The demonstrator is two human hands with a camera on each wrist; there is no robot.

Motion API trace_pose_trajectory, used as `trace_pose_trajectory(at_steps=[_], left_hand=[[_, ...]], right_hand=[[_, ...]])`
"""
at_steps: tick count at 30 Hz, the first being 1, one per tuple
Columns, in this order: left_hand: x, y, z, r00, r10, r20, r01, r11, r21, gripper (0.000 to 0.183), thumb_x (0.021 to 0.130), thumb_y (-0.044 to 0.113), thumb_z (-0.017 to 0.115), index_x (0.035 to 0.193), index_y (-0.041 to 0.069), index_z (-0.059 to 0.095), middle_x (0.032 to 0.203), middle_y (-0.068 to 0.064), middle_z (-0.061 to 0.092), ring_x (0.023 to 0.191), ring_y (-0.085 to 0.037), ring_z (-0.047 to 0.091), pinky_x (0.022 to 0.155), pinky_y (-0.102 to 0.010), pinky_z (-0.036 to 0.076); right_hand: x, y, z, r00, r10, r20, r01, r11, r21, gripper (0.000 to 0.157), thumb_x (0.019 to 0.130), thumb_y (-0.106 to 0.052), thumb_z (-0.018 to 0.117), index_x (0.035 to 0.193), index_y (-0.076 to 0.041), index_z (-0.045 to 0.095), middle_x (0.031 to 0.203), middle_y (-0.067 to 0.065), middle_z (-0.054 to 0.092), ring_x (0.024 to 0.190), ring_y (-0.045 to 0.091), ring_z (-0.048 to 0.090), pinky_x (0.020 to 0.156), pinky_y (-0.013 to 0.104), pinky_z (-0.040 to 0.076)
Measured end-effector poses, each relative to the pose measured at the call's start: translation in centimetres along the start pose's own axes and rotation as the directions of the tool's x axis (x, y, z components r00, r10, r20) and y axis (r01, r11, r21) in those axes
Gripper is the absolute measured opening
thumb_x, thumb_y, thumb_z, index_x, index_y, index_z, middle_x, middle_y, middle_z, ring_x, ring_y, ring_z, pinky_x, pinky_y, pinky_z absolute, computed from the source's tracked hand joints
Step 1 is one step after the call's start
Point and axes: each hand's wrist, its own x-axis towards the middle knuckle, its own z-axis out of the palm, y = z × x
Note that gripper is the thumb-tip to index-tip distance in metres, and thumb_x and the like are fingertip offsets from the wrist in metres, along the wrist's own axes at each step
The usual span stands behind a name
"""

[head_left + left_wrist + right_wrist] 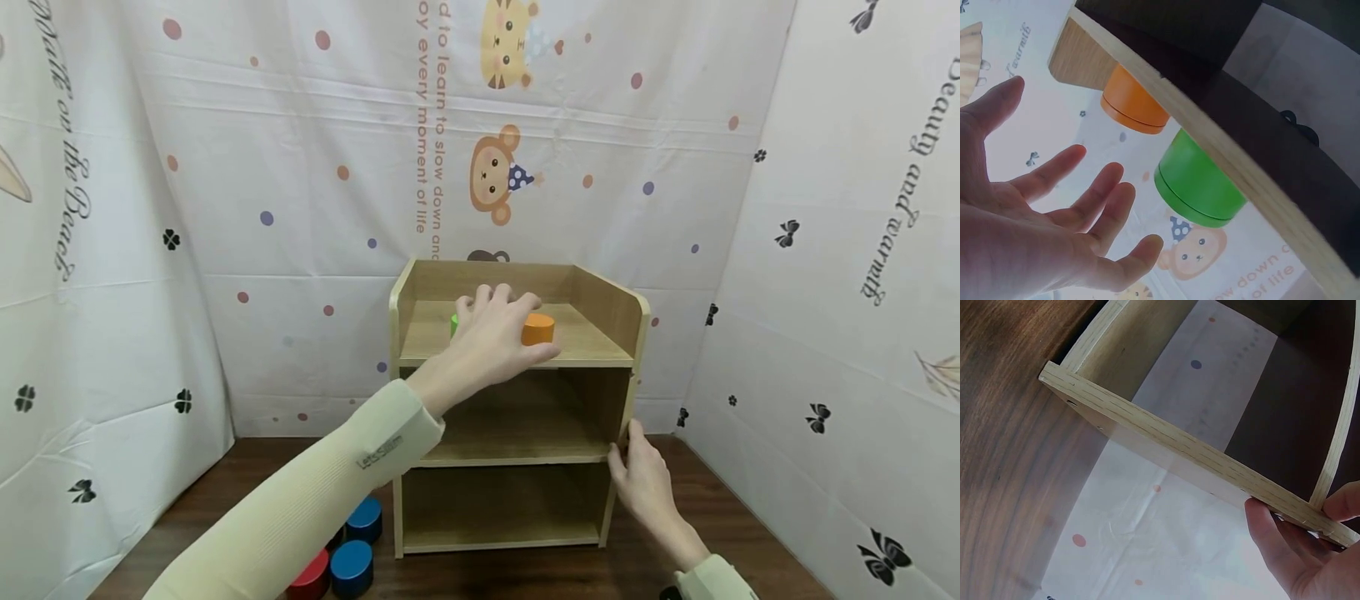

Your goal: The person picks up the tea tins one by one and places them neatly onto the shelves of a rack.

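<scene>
Left hand splayed, empty, at 12 o'clock on shelf, likely arranging green block and orange block, next needing clearance; right hand pinches its 4 o'clock side.

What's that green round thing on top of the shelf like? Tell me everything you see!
The green block is short, round and bright green, with smooth-looking sides and a thin groove near the top. It may be painted wood or plastic; I can't tell. It stands upright on the shelf's top board, beside the orange block, with a gap between them. The left hand is close by, but no finger seems to touch it; in the head view that hand hides most of it.
</scene>
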Motion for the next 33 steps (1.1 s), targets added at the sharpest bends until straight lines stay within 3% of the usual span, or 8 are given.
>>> trace_pose_trajectory(at_steps=[14, 33], left_hand=[[-4.7, -1.6, 0.4, 0.994, 0.063, -0.093, -0.07, 0.994, -0.081, 0.058, 0.083, 0.052, 0.069, 0.131, 0.022, 0.056, 0.125, -0.005, 0.053, 0.122, -0.026, 0.04, 0.106, -0.055, 0.025], [-10.2, -4.3, 1.7, 0.981, 0.032, -0.19, -0.052, 0.993, -0.103, 0.052, 0.079, 0.047, 0.075, 0.123, 0.024, 0.061, 0.119, -0.003, 0.056, 0.112, -0.026, 0.046, 0.101, -0.056, 0.031]], right_hand=[[0.0, -0.1, -0.1, 1.0, 0.022, 0.019, -0.022, 1.0, 0.002, 0.016, 0.087, -0.001, 0.059, 0.099, 0.0, 0.048, 0.063, 0.006, 0.052, 0.052, 0.013, 0.039, 0.046, 0.027, 0.03], [-0.1, -0.1, 0.0, 0.999, 0.025, 0.021, -0.025, 1.0, -0.009, 0.015, 0.087, -0.001, 0.058, 0.096, 0.0, 0.047, 0.063, 0.007, 0.052, 0.051, 0.013, 0.039, 0.047, 0.027, 0.03]])
